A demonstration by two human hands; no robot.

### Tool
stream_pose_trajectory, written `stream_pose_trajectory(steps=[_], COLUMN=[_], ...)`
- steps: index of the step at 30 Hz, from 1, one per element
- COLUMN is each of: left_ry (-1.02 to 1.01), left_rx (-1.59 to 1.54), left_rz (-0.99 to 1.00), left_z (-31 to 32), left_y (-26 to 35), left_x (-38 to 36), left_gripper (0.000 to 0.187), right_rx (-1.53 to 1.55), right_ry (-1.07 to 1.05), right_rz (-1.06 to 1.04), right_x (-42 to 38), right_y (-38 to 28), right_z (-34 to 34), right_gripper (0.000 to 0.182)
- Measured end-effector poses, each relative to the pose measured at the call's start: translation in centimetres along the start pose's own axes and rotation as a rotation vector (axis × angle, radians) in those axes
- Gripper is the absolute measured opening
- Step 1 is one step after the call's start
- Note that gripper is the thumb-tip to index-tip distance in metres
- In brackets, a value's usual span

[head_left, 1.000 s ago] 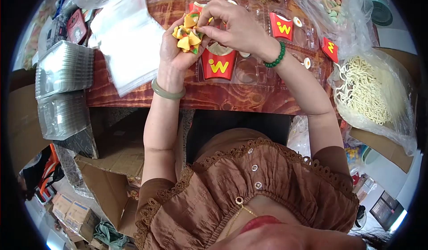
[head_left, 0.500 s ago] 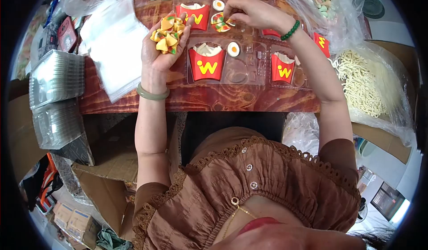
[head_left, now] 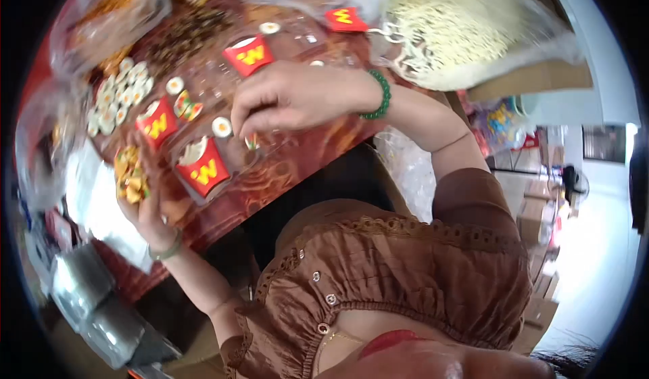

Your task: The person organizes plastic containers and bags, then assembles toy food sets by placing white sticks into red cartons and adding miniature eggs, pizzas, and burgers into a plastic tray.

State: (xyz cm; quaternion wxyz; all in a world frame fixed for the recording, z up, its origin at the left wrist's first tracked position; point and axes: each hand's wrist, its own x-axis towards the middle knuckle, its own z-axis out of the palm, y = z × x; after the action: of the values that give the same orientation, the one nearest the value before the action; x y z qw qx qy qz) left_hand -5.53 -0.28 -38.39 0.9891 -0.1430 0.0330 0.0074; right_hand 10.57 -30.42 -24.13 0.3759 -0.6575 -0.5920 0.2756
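A pile of yellow-orange pieces with green and red specks [head_left: 130,175] rests in my left hand [head_left: 150,210], held palm up with the fingers curled around it. My right hand [head_left: 280,102], with a green bead bracelet at the wrist, pinches a small speckled piece [head_left: 252,141] over the clear tray. Beside it lies a fried-egg piece [head_left: 222,127], and left of that a red box of white sticks with a yellow mark [head_left: 203,169]. Farther back, more speckled pieces [head_left: 188,106] sit near another red box [head_left: 157,122].
Many egg pieces [head_left: 122,95] lie at the table's back left. A bag of cream noodle-like strands [head_left: 449,37] is at the back right. White plastic sheets [head_left: 101,196] and stacked clear trays [head_left: 84,274] are on the left.
The view has turned and blurred. My right hand has moved from the speckled pieces in the back tray to the front tray. My left hand still carries its pile.
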Motion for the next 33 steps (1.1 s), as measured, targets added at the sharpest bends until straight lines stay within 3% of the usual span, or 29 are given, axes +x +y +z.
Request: stream_pose_trajectory(steps=[2, 6, 7, 9, 11, 15, 16, 18, 20, 22, 23, 24, 25, 26, 28, 31, 33], left_ry=[0.019, -0.009, 0.068, 0.074, 0.093, 0.126, 0.134, 0.079, 0.067, 0.070, 0.094, 0.118, 0.142, 0.105, 0.073, -0.148, -0.105], left_rx=[0.014, 0.069, -0.098, 0.004, 0.032, 0.066, 0.038, 0.083, 0.096, 0.106, 0.112, 0.119, 0.127, 0.104, 0.155, 0.110, 0.176], left_rz=[0.011, 0.016, 0.044, 0.028, 0.068, 0.133, 0.145, 0.127, 0.106, 0.075, 0.116, 0.158, 0.199, 0.145, 0.060, -0.048, -0.004], left_z=[0.2, 1.1, 0.9, 2.0, 2.1, 3.2, 3.5, 3.8, 3.9, 3.7, 3.0, 2.4, 1.7, 1.5, 1.5, 4.9, 3.0], left_y=[0.2, -0.3, -0.1, -1.8, -2.8, -5.6, -6.2, -6.2, -5.7, -4.7, -4.3, -4.0, -3.7, -3.2, -3.6, -11.0, -9.3], left_x=[0.5, 1.6, 1.6, 2.0, 2.3, 2.3, 2.2, 1.9, 1.7, 1.2, 1.2, 1.1, 0.9, 0.6, 1.5, 1.2, 2.4], left_gripper=[0.048, 0.055, 0.065, 0.044, 0.044, 0.044, 0.044, 0.046, 0.049, 0.052, 0.052, 0.053, 0.053, 0.051, 0.048, 0.046, 0.046], right_rx=[0.147, 0.493, 0.531, 0.358, 0.155, -0.623, -0.619, -0.976, -1.081, -0.626, -0.577, -0.232, 0.084, 0.222, 0.301, 0.083, 0.037], right_ry=[0.008, -0.042, -0.015, 0.252, 0.857, 1.927, 1.933, 2.058, 1.189, 0.509, 0.841, 0.840, 0.799, 0.708, 0.501, 0.487, 0.426], right_rz=[0.041, 0.574, 0.678, 0.718, 0.615, 0.127, 0.121, 0.362, 1.340, 1.450, 1.353, 1.354, 1.188, 1.100, 0.838, 0.415, 0.201], right_x=[-6.0, -20.3, -24.4, -31.2, -35.9, -44.9, -47.3, -53.1, -61.4, -61.8, -57.1, -52.5, -48.2, -42.8, -32.4, -17.8, -9.4], right_y=[-1.6, -2.8, -2.3, -3.2, -5.4, -6.5, -5.7, -2.0, 3.5, 6.0, 5.7, 5.0, 5.6, 5.3, 3.8, 2.2, 1.3], right_z=[0.3, 1.4, 2.4, 3.4, 3.8, 1.3, 0.5, -0.7, 0.7, 2.0, 2.7, 2.2, 2.1, 1.9, 1.0, 0.8, 0.9], right_gripper=[0.013, 0.011, 0.011, 0.011, 0.012, 0.015, 0.015, 0.009, 0.015, 0.024, 0.027, 0.031, 0.028, 0.017, 0.015, 0.018, 0.017])
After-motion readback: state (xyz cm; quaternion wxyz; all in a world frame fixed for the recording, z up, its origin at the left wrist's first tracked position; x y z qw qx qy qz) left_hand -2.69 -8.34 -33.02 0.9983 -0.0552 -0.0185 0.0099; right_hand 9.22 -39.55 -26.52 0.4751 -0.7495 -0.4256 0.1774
